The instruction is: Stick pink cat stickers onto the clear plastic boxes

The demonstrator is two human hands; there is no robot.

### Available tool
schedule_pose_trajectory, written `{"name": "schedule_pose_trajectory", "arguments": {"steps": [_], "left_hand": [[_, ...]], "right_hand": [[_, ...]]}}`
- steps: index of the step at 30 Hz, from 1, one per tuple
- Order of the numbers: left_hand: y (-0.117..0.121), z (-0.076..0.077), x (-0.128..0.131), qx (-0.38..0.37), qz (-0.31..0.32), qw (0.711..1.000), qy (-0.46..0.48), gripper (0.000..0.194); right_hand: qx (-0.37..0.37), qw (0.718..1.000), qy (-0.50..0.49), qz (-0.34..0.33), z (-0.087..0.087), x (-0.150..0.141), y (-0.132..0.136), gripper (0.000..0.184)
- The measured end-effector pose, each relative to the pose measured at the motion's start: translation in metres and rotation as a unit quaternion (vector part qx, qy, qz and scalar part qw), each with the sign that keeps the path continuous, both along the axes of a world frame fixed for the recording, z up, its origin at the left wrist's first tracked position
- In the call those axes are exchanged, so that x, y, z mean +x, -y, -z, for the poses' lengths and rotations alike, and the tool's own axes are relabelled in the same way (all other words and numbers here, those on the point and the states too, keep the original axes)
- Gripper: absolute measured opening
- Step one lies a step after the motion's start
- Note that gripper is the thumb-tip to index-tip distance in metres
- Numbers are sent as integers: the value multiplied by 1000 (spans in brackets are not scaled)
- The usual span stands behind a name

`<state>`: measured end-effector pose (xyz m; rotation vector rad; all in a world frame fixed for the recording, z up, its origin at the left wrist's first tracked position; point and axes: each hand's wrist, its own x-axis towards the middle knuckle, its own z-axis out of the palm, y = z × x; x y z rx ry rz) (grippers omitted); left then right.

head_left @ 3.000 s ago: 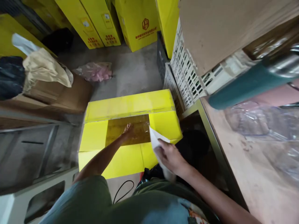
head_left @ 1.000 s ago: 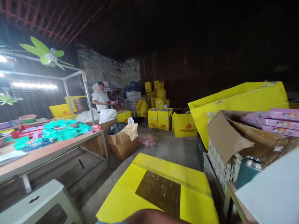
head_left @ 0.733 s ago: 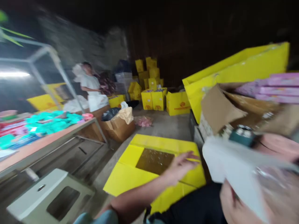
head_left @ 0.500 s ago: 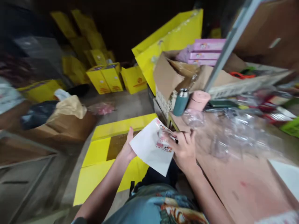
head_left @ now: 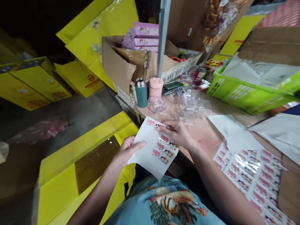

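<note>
My left hand [head_left: 128, 150] grips the left edge of a white sticker sheet [head_left: 145, 156], its thumb lying on top. Pink lettering and calico cat stickers run down the sheet's right part, while much of its left part is bare backing. At the sheet's upper right edge, my right hand [head_left: 177, 131] pinches a cat sticker [head_left: 159, 125] between thumb and fingers. Whether that sticker is lifted off the backing I cannot tell. More printed sticker sheets [head_left: 253, 178] lie on the table to the right, beneath and beside my right forearm.
A yellow carton [head_left: 61, 162] stands at the left. On the table are a green bottle [head_left: 141, 93], a pink cup [head_left: 156, 87], clear plastic packages [head_left: 189, 104] and a green basket [head_left: 243, 93]. A metal post [head_left: 163, 40] rises behind; pink boxes [head_left: 146, 29] sit in a carton.
My view has swung right, bringing the green basket and the loose sticker sheets into sight. The held sheet has tilted, and my right hand has shifted to its upper edge; its stickers show more fully.
</note>
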<state>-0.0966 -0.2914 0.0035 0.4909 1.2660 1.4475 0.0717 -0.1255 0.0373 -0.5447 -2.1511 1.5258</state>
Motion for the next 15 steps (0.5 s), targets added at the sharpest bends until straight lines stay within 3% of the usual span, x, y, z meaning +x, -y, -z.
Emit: {"name": "schedule_pose_trajectory", "arguments": {"steps": [3, 6, 10, 12, 15], "left_hand": [[-28, -7, -2, 59, -4, 996, -73, 30], [-51, -12, -3, 67, 5, 988, -139, 21], [-62, -10, 3, 63, 37, 991, -111, 22], [-62, -7, 7, 56, 36, 994, -87, 23], [-61, -5, 12, 47, 17, 994, -94, 23]], "right_hand": [[19, 999, 20, 25, 1, 7, 4, 41], [59, 997, 10, 51, 3, 17, 5, 33], [97, 992, 17, 73, 10, 23, -1, 34], [145, 982, 16, 119, 16, 23, -1, 29], [275, 944, -15, 182, 23, 19, 7, 17]]}}
